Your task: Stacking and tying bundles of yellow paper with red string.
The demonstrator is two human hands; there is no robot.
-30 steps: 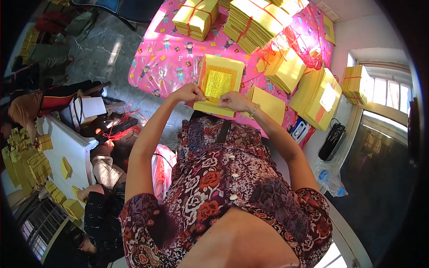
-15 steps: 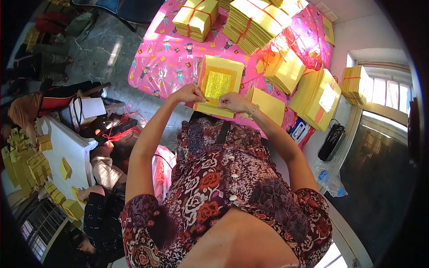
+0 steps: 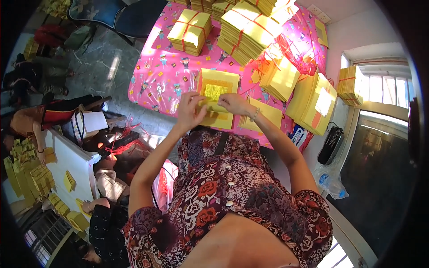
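Observation:
A yellow paper sheet with a shiny gold foil square (image 3: 215, 90) lies before me on the pink tablecloth, on top of other yellow sheets. Its near edge is lifted and curled into a fold. My left hand (image 3: 191, 109) holds that edge at the left, thumb towards me and fingers on the far side. At the fold's right end my right hand (image 3: 234, 104), with a bracelet on the wrist, pinches the paper. The part inside the fingers is hidden. Close by my right wrist lies a flat stack of plain yellow paper (image 3: 264, 117).
Bundles of yellow paper (image 3: 191, 31) tied with red string stand along the far side. Loose red string (image 3: 304, 62) lies among them. More stacks (image 3: 315, 102) sit at the right by the window. Other people work at a white table (image 3: 71, 165) on the left.
The near edge of the foil sheet has come up into a curled fold. My left hand has turned and moved nearer to me; my right hand stays pinched at the paper.

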